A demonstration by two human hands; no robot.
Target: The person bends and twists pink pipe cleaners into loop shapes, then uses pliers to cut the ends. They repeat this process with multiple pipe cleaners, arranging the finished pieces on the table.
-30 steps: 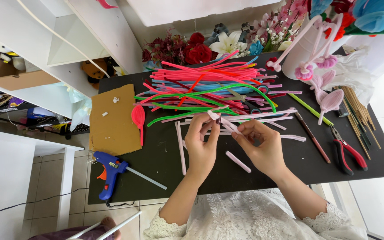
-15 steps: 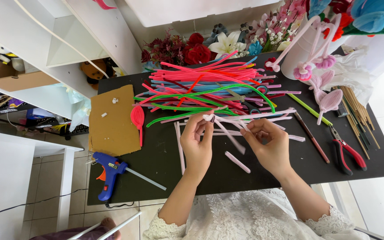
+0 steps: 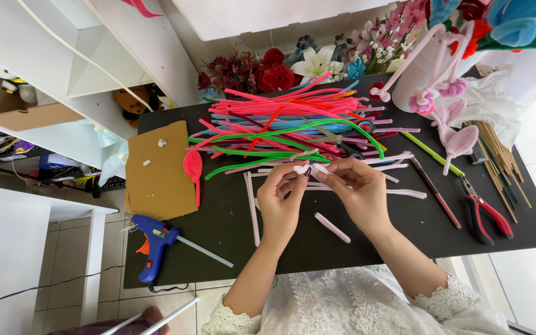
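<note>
hands [image 3: 321, 186] drew together | pale pink pipe cleaner [image 3: 310, 168] pinched, fuzzy, bent

Short pale pink pipe cleaner [image 3: 310, 168], fuzzy and bent, pinched between the fingertips of the left hand [image 3: 282, 200] and right hand [image 3: 356, 192], held just above the black table, near the middle, just in front of the pile.

White shelves [image 3: 94, 56], tiled floor [image 3: 63, 291] — bright daylight.
</note>
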